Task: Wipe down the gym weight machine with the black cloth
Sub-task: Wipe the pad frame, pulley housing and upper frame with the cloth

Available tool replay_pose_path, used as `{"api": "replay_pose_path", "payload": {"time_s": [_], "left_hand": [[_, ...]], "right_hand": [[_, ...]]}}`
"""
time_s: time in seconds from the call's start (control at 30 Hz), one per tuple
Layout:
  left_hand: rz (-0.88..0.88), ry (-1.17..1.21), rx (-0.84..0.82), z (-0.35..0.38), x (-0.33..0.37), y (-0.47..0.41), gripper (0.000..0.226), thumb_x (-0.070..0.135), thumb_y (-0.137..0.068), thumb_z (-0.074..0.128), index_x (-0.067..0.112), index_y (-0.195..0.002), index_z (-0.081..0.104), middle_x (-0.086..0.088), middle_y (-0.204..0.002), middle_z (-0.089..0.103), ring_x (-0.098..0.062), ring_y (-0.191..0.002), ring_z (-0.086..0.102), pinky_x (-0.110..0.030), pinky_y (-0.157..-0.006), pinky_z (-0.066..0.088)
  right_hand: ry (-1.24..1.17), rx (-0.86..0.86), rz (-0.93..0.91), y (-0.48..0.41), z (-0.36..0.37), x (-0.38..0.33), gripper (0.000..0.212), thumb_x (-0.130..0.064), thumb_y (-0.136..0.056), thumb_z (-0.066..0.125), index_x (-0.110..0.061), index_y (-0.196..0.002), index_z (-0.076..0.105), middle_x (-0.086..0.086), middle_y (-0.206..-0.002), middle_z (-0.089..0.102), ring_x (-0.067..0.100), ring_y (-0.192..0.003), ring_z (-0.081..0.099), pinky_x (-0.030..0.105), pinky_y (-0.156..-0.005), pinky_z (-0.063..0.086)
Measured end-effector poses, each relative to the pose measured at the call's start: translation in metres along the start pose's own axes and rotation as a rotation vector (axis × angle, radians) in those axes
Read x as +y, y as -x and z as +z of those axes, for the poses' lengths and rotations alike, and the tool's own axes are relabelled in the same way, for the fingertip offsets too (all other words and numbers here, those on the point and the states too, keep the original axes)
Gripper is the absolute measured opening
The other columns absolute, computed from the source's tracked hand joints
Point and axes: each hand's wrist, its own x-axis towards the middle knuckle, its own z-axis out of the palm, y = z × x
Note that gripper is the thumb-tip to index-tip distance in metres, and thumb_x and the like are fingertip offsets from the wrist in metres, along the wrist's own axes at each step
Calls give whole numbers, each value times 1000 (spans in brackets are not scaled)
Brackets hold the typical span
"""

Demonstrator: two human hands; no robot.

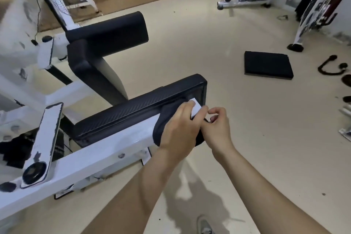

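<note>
My left hand lies over the black cloth, fingers curled down and clamping it against the end of the white beam of the weight machine. My right hand is just beside it, touching it, with its fingers curled in and the thumb and forefinger nipping an edge of the same cloth at the beam's tip. The cloth is wrapped around that end of the beam, bulging out to the left of my left hand and showing again under my wrists.

Right above the beam, running alongside it, sits a long black pad with a woven texture. Farther off on the frame are two more dark pads, set at an angle to each other. A white lever with chipped paint leans at the lower left.

On the pale floor to my right lies a flat black mat, well apart from the machine, and a curved black handle beyond it. My grey shoe shows at the bottom edge.
</note>
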Motion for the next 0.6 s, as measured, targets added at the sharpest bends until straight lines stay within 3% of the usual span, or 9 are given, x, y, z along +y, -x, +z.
{"api": "replay_pose_path", "payload": {"time_s": [0.1, 0.17, 0.27, 0.37, 0.43, 0.47, 0.53, 0.6], "left_hand": [[102, 92, 8, -6, -6, 0, 68, 2, -71, 65, 22, -133, 46, -9, -126, 54, -24, -112, 55, -29, -90, 51], [-19, 66, 9, -13, -22, 24, 70, 8, -71, 71, 22, -135, 49, -9, -134, 54, -26, -107, 59, -33, -91, 49], [-164, 48, 60, -20, -44, 63, 55, 8, -78, 62, 9, -133, 56, -11, -139, 54, -27, -120, 55, -34, -100, 38], [-298, 140, 18, -29, -42, 70, 54, -2, -81, 55, 11, -133, 56, -4, -142, 51, -12, -129, 44, -13, -105, 24], [-386, 256, 158, -33, -29, 68, 43, -2, -82, 48, 10, -119, 66, 4, -118, 64, 11, -102, 49, 2, -91, 28], [-418, 301, 244, -36, -23, 68, 39, -2, -83, 46, 7, -113, 69, 9, -106, 64, 14, -91, 48, 5, -84, 30], [-482, 405, 357, -41, -15, 76, 34, -4, -85, 48, 6, -109, 70, 12, -99, 64, 11, -89, 47, 2, -82, 31], [-484, 268, 466, -44, -22, 83, 25, 0, -81, 58, 12, -100, 70, 4, -97, 66, -8, -88, 45, -12, -79, 34]], "right_hand": [[-585, -16, 276, 9, 1, 9, 15, -8, -83, 56, -2, -96, 61, 13, -85, 67, 18, -71, 60, 26, -61, 50], [-728, -56, 295, 24, 11, 14, 20, 1, -88, 47, 1, -96, 65, 12, -84, 69, 21, -77, 64, 29, -66, 52], [-527, 32, 153, 54, 36, 17, 21, -2, -86, 52, -14, -102, 61, 3, -93, 65, 22, -83, 63, 31, -71, 51], [-413, 180, -32, 65, 41, 17, 20, 0, -83, 56, -19, -87, 57, -5, -76, 54, 17, -73, 60, 26, -65, 48], [-397, 236, -150, 59, 30, 16, 19, 1, -83, 58, -18, -84, 59, -4, -69, 50, 14, -66, 54, 30, -66, 45], [-384, 270, -206, 54, 25, 13, 19, 1, -83, 58, -18, -83, 60, -5, -67, 50, 12, -65, 52, 31, -66, 45], [-330, 304, -371, 44, 19, 1, 22, 3, -83, 57, -19, -84, 63, -7, -73, 57, 9, -71, 56, 28, -71, 46], [-132, 221, -669, 39, 23, -11, 19, -3, -87, 58, -19, -94, 66, -7, -95, 67, 10, -103, 63, 26, -87, 47]]}}
